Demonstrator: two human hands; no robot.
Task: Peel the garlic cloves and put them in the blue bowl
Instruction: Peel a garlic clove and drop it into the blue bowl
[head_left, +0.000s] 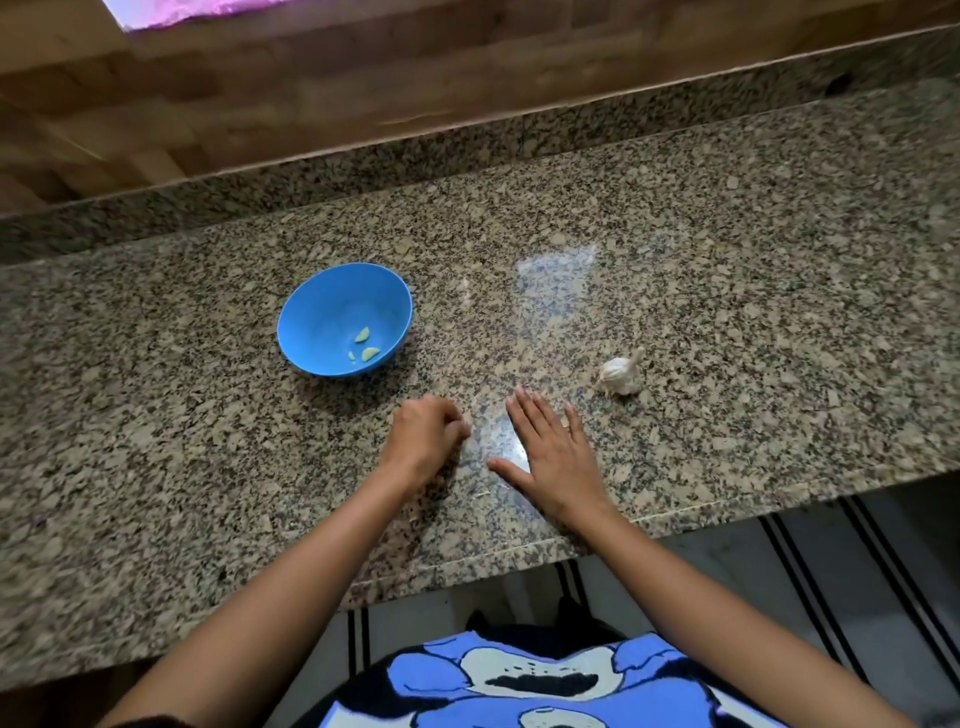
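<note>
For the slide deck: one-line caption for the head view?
Peeled cloves in blue bowl; garlic bulb on counter; left hand curled, right hand flat.

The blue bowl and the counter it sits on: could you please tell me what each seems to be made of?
The blue bowl looks like plastic: one even, solid colour, thin rim, soft satin sheen; glazed ceramic cannot be ruled out. The counter looks like polished granite: speckled tan, grey and black grain, with a glossy patch mirroring light near its middle.

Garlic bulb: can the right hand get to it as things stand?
Probably yes. The right hand lies flat on the counter, and the garlic bulb sits just beyond its fingers with nothing between.
</note>
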